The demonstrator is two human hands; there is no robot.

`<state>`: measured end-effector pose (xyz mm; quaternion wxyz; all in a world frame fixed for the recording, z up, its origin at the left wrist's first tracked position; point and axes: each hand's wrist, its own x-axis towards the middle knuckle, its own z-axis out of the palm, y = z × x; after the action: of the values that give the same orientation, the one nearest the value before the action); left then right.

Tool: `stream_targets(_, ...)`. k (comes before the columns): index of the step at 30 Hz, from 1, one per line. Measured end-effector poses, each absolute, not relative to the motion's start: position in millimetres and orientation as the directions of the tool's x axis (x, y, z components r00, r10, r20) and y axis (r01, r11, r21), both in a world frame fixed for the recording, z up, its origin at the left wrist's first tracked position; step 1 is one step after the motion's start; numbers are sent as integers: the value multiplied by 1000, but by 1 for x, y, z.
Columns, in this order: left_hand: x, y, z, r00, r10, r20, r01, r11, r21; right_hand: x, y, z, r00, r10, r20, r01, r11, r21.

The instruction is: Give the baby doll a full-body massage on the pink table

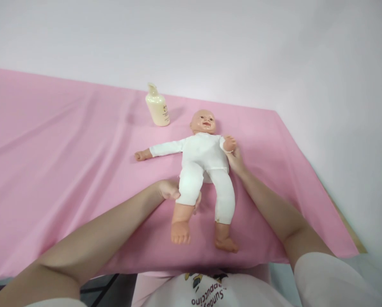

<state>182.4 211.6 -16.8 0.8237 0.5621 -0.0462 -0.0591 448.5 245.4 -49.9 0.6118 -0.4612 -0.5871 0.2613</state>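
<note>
A baby doll [203, 164] in a white suit lies on its back on the pink cloth [65, 170], head toward the wall, feet toward me. My left hand [171, 192] grips the doll's leg on my left, just above the bare foot, fingers wrapped under the knee. My right hand [234, 160] holds the doll's arm on my right, near its bent wrist against the torso. The doll's other arm stretches out flat to the left.
A cream lotion bottle [158, 106] with a pump top stands upright behind the doll's head, a little to the left. A white wall runs along the far and right sides. The cloth's right edge shows a wooden table edge [351, 232].
</note>
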Motion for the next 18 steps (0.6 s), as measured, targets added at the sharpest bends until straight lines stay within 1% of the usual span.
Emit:
stream_targets(1, 183, 212, -11, 974, -225, 10, 70, 341, 937, 448, 246, -49, 241, 872, 426, 139, 403, -905)
stream_targets(2, 184, 212, -7, 961, -278, 10, 83, 319, 944, 447, 246, -49, 298, 878, 375, 70, 372, -926)
stream_targets(3, 185, 212, -3, 952, -307, 9, 88, 298, 951, 448, 246, -48, 342, 880, 331, 23, 344, -939)
stream_targets(5, 186, 213, 1, 951, -308, -3, 86, 256, 963, 450, 247, -46, 388, 882, 266, -23, 298, -954)
stream_targets(8, 188, 213, 1, 966, -256, -38, 88, 187, 978, 455, 250, -46, 431, 884, 180, -85, 238, -967)
stream_targets(10, 188, 213, 1, 972, -232, -48, 90, 176, 980, 458, 254, -49, 464, 880, 97, -176, 199, -964)
stream_targets(12, 188, 214, 3, 971, -233, -59, 102, 178, 979, 459, 258, -52, 468, 884, 13, -278, 161, -947)
stream_targets(14, 188, 214, 5, 963, -254, -90, 134, 160, 978, 459, 260, -54, 454, 891, -26, -338, 145, -930)
stream_targets(16, 187, 215, 7, 950, -286, -126, 173, 143, 975, 459, 262, -56, 447, 895, -17, -342, 153, -927)
stream_targets(18, 187, 215, 4, 926, -349, -144, 217, 181, 959, 459, 261, -57, 453, 892, -9, -329, 157, -931)
